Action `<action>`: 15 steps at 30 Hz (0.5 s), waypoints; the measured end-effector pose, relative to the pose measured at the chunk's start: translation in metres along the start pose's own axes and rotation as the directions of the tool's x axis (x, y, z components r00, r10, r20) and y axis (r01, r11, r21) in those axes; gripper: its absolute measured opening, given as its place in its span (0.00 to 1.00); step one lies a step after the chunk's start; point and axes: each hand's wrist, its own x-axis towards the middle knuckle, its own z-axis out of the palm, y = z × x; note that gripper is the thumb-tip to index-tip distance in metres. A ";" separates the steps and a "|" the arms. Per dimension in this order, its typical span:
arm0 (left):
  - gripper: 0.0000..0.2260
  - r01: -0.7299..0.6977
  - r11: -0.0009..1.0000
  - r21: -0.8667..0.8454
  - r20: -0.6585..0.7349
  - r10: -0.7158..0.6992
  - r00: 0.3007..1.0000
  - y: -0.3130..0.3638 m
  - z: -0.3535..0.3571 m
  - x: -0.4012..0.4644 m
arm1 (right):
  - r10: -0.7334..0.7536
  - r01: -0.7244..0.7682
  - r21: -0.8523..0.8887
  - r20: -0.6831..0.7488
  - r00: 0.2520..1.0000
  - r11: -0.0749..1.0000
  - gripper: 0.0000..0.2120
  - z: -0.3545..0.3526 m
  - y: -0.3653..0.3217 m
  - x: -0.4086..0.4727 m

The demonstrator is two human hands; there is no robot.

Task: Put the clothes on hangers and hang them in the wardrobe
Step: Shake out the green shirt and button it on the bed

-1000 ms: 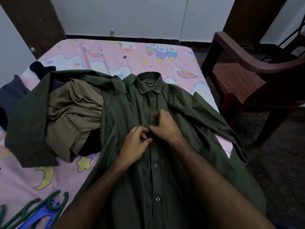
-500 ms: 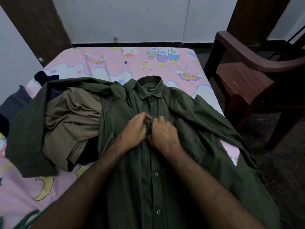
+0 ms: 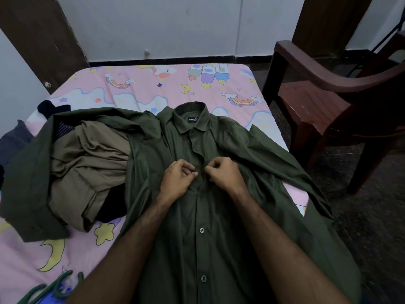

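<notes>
The green shirt point(image 3: 219, 216) lay flat on the bed point(image 3: 153, 88) at centre; left hand point(image 3: 178, 179) and right hand point(image 3: 223, 175) each pinched its placket, probably working a button. Hangers point(image 3: 52, 288) waited at seven o'clock.

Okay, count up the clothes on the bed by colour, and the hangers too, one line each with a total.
Olive green shirt: 1
Tan garment: 1
Dark garments at the left edge, too bunched to separate: at least 1
Green hangers, partly cut off: at least 1
Blue hanger: 1
Total: at least 5
</notes>
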 end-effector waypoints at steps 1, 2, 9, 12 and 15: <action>0.06 0.005 1.000 0.001 0.004 -0.005 1.000 0.000 0.000 -0.001 | 0.025 -0.028 0.121 0.024 0.999 0.992 0.06 -0.002 0.004 0.002; 0.06 0.008 1.000 0.010 0.014 -0.008 1.000 0.000 0.000 -0.001 | 0.046 -0.057 0.217 0.053 0.998 0.974 0.06 -0.003 0.008 0.003; 0.06 0.163 0.982 -0.098 0.118 -0.151 0.981 0.007 -0.008 0.005 | 0.034 -0.021 0.399 -0.025 0.999 0.917 0.07 0.007 0.013 -0.007; 0.05 0.245 0.939 -0.241 0.196 -0.200 0.960 0.013 -0.010 0.004 | 0.036 0.012 0.394 -0.116 0.993 0.919 0.08 0.017 0.013 -0.013; 0.05 0.279 0.912 -0.300 0.235 -0.213 0.948 0.019 -0.010 0.003 | 0.016 0.040 0.313 -0.175 0.985 0.949 0.09 0.024 0.013 -0.014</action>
